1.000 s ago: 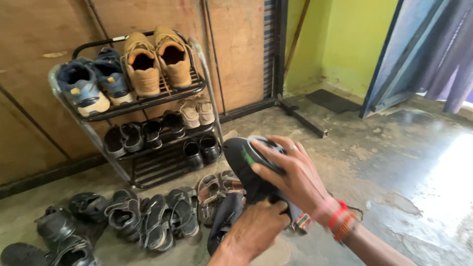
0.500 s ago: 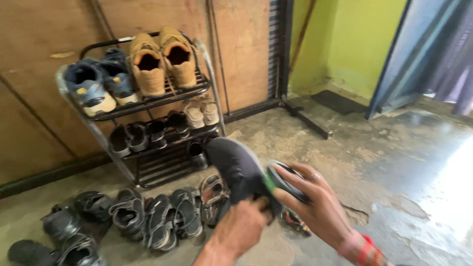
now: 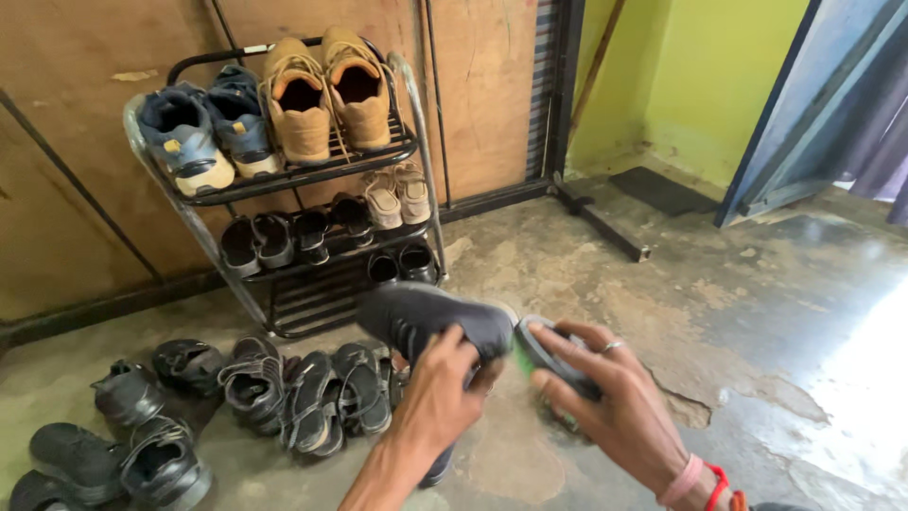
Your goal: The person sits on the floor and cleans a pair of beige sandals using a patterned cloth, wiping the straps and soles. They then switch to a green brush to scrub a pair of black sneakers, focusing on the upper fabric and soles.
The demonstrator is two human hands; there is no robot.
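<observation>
Two hands are at work: the left hand [image 3: 437,397] grips one dark shoe [image 3: 430,322], and the right hand [image 3: 605,397] holds one brush [image 3: 549,355] against it. Beyond the hands, one three-shelf metal rack [image 3: 416,114] carries two blue trainers [image 3: 203,142] and two tan boots [image 3: 326,99] on its top shelf. Left of the hands, four strapped sandals [image 3: 312,397] lie in a row on the floor [image 3: 662,284].
</observation>
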